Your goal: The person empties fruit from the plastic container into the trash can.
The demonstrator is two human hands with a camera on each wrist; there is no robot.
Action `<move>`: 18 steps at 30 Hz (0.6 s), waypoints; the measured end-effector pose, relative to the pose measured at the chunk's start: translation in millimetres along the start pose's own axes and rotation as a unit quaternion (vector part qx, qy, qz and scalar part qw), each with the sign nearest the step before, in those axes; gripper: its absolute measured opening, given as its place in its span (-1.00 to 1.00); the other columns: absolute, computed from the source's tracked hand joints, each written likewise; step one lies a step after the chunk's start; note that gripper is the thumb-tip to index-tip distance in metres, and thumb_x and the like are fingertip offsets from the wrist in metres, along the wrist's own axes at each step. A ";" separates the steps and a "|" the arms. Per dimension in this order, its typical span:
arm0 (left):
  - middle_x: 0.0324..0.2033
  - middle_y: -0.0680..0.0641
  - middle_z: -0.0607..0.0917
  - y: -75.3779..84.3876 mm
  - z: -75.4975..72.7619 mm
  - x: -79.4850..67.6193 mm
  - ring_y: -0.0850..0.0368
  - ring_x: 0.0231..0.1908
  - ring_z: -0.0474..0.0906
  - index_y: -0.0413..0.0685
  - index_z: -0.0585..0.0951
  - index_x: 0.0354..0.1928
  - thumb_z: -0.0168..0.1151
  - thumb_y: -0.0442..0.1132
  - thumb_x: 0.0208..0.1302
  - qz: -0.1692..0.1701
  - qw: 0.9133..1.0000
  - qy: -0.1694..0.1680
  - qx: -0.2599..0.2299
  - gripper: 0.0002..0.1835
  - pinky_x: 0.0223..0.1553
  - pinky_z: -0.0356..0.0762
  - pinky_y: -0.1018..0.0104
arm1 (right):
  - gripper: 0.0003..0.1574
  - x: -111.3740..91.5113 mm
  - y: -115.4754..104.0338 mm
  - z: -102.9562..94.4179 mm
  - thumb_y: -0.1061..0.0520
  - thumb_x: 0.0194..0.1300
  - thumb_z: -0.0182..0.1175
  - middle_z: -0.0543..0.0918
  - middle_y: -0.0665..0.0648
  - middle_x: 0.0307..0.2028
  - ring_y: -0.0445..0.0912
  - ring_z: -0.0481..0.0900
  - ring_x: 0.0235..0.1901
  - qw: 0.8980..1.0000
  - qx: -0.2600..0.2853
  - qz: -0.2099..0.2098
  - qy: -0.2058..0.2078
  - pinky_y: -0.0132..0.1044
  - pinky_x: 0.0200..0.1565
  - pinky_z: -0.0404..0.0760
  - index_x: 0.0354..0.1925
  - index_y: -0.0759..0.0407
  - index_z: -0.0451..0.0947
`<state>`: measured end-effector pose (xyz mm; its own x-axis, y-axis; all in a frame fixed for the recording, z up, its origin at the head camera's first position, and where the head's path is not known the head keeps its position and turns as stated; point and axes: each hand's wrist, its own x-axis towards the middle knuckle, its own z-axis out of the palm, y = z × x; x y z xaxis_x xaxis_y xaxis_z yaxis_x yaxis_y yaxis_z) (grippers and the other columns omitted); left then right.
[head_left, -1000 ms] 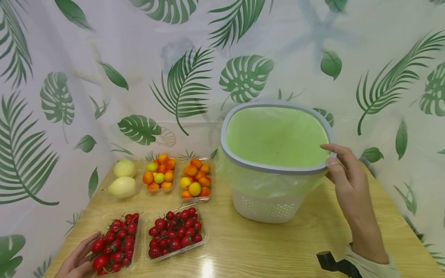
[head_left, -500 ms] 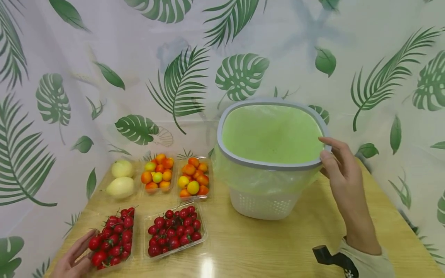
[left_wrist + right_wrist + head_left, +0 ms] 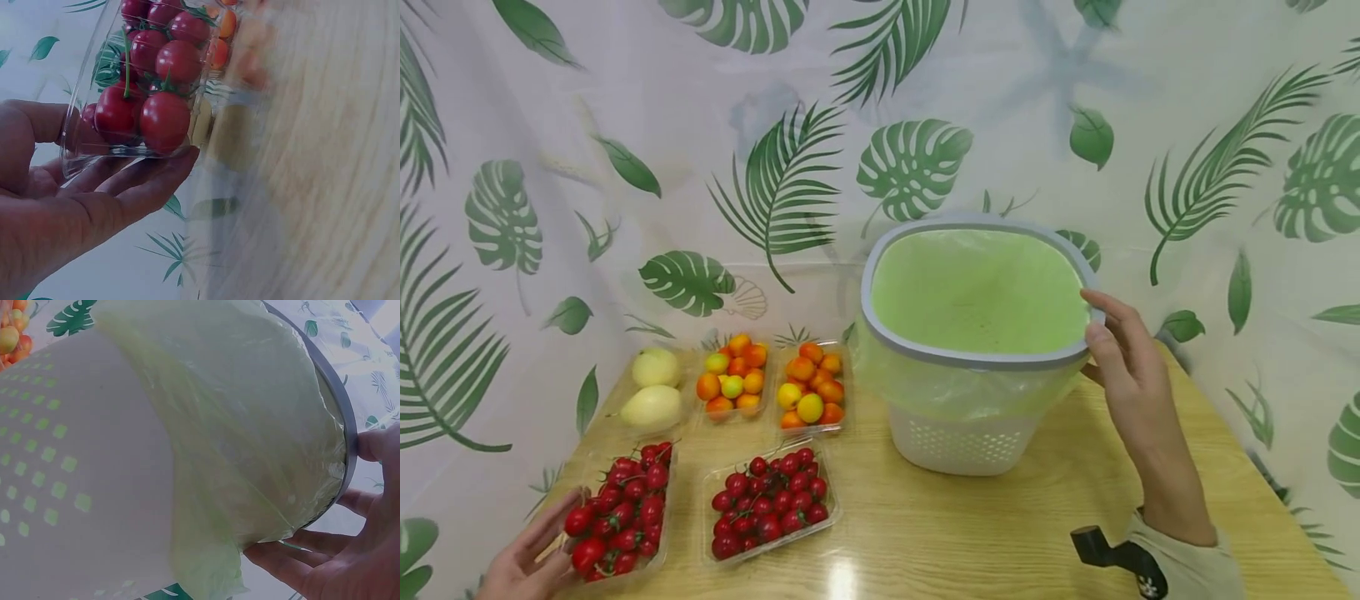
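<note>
My left hand holds the near end of a clear plastic box of red cherry tomatoes, its fingers under the base in the left wrist view. My right hand pinches the grey rim of a white perforated waste bin, thumb outside, a finger over the edge. A thin green bag lines the bin and hangs down over its outside. The bin stands tilted on the wooden table. Beside the left hand's box lies a second clear box of cherry tomatoes.
Two boxes of small orange and yellow fruit, one on the left and one on the right, stand behind the tomatoes. Pale yellow fruit lies at the far left. A leaf-patterned sheet hangs behind the table.
The left hand has shifted its tomato box leftward, widening the gap to the second box. The right hand keeps its place on the rim. The head view has turned slightly.
</note>
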<state>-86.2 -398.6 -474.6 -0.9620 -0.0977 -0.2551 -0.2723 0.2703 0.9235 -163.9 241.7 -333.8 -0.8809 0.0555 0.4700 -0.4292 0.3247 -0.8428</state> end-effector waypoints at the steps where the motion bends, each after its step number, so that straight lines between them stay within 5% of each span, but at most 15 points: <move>1: 0.15 0.39 0.30 1.9 0.3 0.3 0.63 -0.19 0.42 -0.17 -0.05 0.47 0.12 -0.34 0.31 -0.016 1.000 0.002 0.000 -0.21 -0.13 0.61 0.13 | -0.46 0.3 -0.3 0.0 0.04 0.50 -0.18 0.25 0.25 0.32 0.05 0.35 0.20 1.000 -0.001 0.000 -0.002 -0.52 -0.10 0.53 0.39 0.00 0.19; 6: 0.41 0.09 0.06 11.8 2.2 0.0 0.58 -0.05 0.41 0.02 -0.09 0.49 0.13 -0.24 0.35 -0.034 0.999 -0.011 -0.033 -0.19 -0.09 0.59 0.12 | -0.46 -0.4 -0.7 0.3 0.04 0.51 -0.19 0.24 0.22 0.33 0.01 0.35 0.20 1.000 -0.014 0.002 -0.003 -0.53 -0.11 0.53 0.40 -0.02 0.18; 11: 0.46 -0.18 -0.23 24.4 7.2 2.7 0.54 -0.01 0.43 0.17 -0.16 0.50 0.10 -0.19 0.39 -0.025 0.994 -0.024 -0.102 -0.18 -0.06 0.57 0.04 | -0.46 -1.5 -0.5 -2.4 0.05 0.50 -0.18 0.25 0.25 0.32 -0.03 0.37 0.18 1.000 -0.012 0.004 0.003 -0.55 -0.12 0.53 0.40 -0.02 0.19; 13: 0.47 -0.15 -0.23 27.6 8.9 2.3 0.63 -0.13 0.42 0.20 -0.15 0.50 0.08 -0.19 0.40 -0.021 0.992 -0.026 -0.119 -0.20 -0.06 0.55 -0.03 | -0.46 -1.3 -0.1 -2.6 0.05 0.50 -0.18 0.25 0.25 0.32 -0.04 0.37 0.18 1.000 -0.008 0.005 0.002 -0.55 -0.12 0.53 0.40 -0.01 0.19; 18: 0.47 0.06 -0.20 27.5 10.7 -2.5 0.58 0.05 0.30 0.21 -0.13 0.50 -0.06 -0.31 0.45 0.053 0.986 -0.072 -0.142 -0.28 -0.07 0.57 0.04 | -0.46 0.2 1.6 0.1 0.07 0.50 -0.17 0.24 0.23 0.33 -0.03 0.36 0.19 1.000 0.007 0.004 -0.005 -0.54 -0.11 0.53 0.39 0.01 0.19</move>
<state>-91.5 -380.7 -451.6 -0.9833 0.0597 -0.1718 -0.1727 -0.0103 0.9849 -164.8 242.1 -335.1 -0.8863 0.0481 0.4605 -0.4250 0.3102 -0.8504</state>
